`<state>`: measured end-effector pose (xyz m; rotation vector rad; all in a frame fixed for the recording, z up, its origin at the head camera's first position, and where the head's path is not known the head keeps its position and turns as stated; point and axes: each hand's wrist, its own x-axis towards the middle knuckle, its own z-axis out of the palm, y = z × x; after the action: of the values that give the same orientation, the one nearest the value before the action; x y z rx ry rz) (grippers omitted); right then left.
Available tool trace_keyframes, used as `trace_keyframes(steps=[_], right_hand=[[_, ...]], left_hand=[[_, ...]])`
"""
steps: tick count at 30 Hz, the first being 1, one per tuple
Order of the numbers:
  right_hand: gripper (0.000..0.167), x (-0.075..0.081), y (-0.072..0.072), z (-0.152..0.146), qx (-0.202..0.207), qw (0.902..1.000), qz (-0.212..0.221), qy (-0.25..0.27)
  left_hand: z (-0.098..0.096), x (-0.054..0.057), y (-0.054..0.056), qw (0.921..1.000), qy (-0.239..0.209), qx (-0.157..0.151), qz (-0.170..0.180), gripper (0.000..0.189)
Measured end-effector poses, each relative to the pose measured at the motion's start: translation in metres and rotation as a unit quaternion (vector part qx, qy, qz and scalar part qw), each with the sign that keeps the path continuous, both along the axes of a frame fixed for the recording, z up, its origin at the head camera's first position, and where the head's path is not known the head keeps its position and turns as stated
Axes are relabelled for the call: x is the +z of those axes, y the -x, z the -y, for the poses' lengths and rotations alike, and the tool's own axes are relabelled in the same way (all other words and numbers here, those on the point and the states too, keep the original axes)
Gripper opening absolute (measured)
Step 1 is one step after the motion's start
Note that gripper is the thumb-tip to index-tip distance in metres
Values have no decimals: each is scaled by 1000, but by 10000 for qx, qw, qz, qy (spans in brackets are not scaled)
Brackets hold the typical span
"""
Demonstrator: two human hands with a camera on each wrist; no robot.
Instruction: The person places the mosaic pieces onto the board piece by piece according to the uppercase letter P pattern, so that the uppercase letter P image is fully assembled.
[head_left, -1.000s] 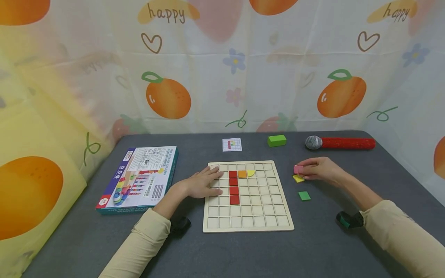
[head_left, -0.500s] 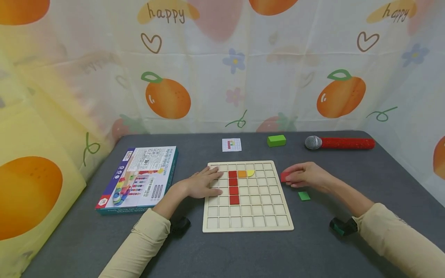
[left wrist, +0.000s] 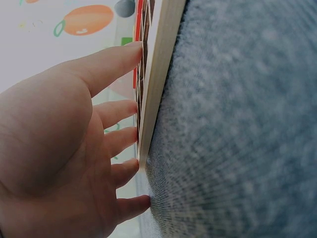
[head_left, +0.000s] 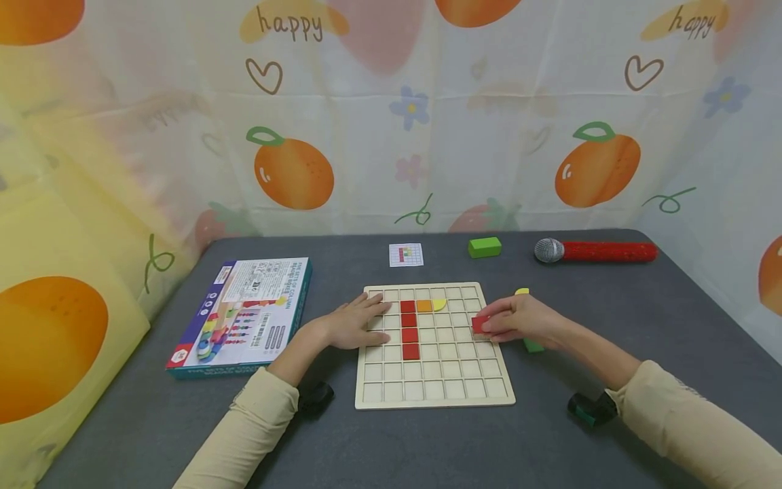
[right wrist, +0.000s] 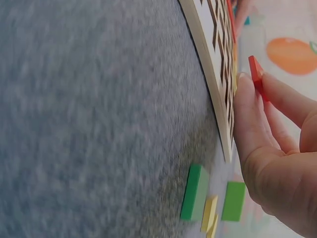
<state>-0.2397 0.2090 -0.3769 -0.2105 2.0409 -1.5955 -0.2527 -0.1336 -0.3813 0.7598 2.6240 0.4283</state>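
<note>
My left hand [head_left: 351, 326] lies flat with spread fingers on the left edge of the wooden grid board [head_left: 435, 405]. In the left wrist view its fingertips [left wrist: 132, 166] rest along the board's edge, the little finger reaching the table. Over the board's right side, my right hand [head_left: 528, 319] pinches a red square tile [right wrist: 256, 74] between thumb and fingers, tilted in the right wrist view. Several red tiles [head_left: 411, 335] form a column in the grid, with an orange tile [head_left: 423, 306] and a rounded yellow piece [head_left: 439, 305] to the right of its upper part.
Right of the board, a green tile [head_left: 533, 346] and yellow pieces [right wrist: 209, 213] lie partly behind my right hand. At the back are a printed pattern card [head_left: 406, 255], a green block [head_left: 485, 247] and a red microphone [head_left: 605, 251]. A flat box [head_left: 244, 312] lies left.
My right hand has moved left from beside the yellow pieces to over the board's right side, carrying the red tile. My left hand has stayed on the board.
</note>
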Motion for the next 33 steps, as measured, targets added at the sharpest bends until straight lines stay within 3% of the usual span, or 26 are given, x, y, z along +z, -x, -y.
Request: trace_keyframes(steps=[13,25,33], right_hand=[[37,-3,-10,24,437,9990,-98,75],[34,-7,-21,50,655,9973,163,276],[31,-8,-26,67,778,9967,177,118]], left_hand=[[0,0,0,10000,-35,-5,5,70],[0,0,0,10000,-32,21,48,71],[0,0,0,10000,-12,39,38,71]])
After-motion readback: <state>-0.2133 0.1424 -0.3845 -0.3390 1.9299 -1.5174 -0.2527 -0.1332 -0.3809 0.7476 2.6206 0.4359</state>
